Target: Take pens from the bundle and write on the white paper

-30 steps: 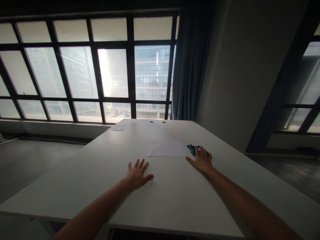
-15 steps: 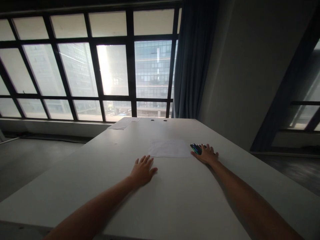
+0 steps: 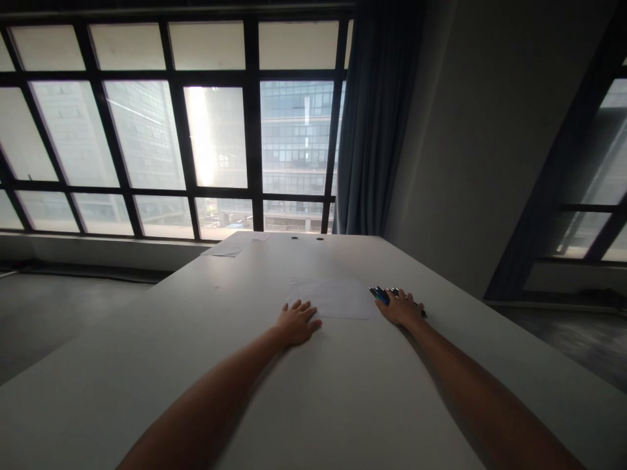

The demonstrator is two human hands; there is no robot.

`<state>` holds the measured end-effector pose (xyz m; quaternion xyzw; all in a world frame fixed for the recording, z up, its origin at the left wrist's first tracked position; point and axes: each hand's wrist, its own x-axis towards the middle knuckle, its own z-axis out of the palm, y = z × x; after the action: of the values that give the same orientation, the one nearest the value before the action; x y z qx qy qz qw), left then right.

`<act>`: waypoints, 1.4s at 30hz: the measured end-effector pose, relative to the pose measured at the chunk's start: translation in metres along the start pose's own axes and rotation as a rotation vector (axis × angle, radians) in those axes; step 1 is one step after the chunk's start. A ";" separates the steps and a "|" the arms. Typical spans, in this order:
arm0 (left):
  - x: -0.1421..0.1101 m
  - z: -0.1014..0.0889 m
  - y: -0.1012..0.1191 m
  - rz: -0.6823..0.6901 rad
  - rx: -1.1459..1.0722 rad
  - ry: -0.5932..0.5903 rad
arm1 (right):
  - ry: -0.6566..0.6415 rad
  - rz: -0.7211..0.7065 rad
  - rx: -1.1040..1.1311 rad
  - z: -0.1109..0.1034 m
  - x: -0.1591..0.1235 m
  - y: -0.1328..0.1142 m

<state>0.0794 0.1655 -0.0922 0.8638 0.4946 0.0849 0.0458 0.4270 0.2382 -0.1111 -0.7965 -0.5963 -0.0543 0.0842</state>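
White surface (image 3: 122,346) fills the lower part of the view, and a big dark-framed window (image 3: 215,137) with a blue curtain (image 3: 377,117) stands past its far end. Tall glass buildings (image 3: 294,137) show through the window. Near the middle of the surface lies a sheet of paper (image 3: 337,299). Some other papers (image 3: 230,246) lie far beyond that sheet, and a bunch of pens (image 3: 386,296) lies just to its right. The pens seem to lie side by side, close enough for one hand to cover them. The right hand (image 3: 400,309) lies on top of the pens, curled a little; I cannot tell if it is gripping them or only resting. The left hand (image 3: 298,323) lies flat and open just below the sheet, holding nothing and reaching the sheet's edge.
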 end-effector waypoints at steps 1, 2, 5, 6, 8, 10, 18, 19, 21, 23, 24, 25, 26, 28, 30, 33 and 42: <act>-0.002 0.000 -0.001 0.013 0.003 0.004 | -0.010 0.008 0.002 0.000 0.002 0.002; -0.005 0.000 -0.001 0.030 0.005 0.011 | -0.016 0.011 0.001 0.001 0.004 0.004; -0.017 -0.003 0.000 0.093 0.013 0.060 | -0.024 -0.002 0.004 0.001 0.013 0.011; -0.021 -0.006 0.001 0.121 0.015 0.078 | -0.031 -0.008 0.007 0.001 0.017 0.013; -0.029 -0.011 0.004 0.165 -0.012 0.118 | -0.055 -0.029 0.017 0.000 0.026 0.015; -0.033 -0.015 0.005 0.217 -0.060 0.145 | -0.082 -0.052 0.018 0.000 0.035 0.016; -0.040 -0.013 -0.001 0.282 -0.187 0.217 | -0.064 -0.250 0.004 0.001 0.061 -0.008; -0.041 -0.013 -0.001 0.252 -0.179 0.224 | -0.051 -0.280 0.010 0.002 0.063 -0.014; -0.042 -0.012 -0.002 0.217 -0.166 0.209 | -0.031 -0.333 0.030 0.003 0.066 -0.027; -0.043 -0.012 -0.002 0.202 -0.166 0.183 | -0.030 -0.390 0.062 0.004 0.068 -0.041; -0.043 -0.013 -0.002 0.197 -0.170 0.178 | -0.034 -0.425 0.082 0.004 0.069 -0.049; -0.044 -0.013 -0.001 0.192 -0.175 0.176 | -0.038 -0.461 0.104 0.003 0.071 -0.056; -0.044 -0.013 -0.001 0.188 -0.181 0.176 | -0.038 -0.493 0.128 0.002 0.072 -0.064; -0.045 -0.014 0.000 0.180 -0.195 0.176 | -0.053 -0.560 0.183 0.000 0.074 -0.081; -0.046 -0.014 0.001 0.175 -0.210 0.176 | -0.071 -0.622 0.238 -0.001 0.076 -0.097; -0.048 -0.015 0.003 0.170 -0.229 0.174 | -0.079 -0.727 0.305 -0.001 0.075 -0.119; -0.051 -0.014 0.005 0.167 -0.238 0.176 | -0.026 -1.129 0.370 -0.012 0.038 -0.155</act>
<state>0.0555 0.1192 -0.0831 0.8795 0.4099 0.2217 0.0968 0.2894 0.3144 -0.0819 -0.3287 -0.9283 0.0238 0.1722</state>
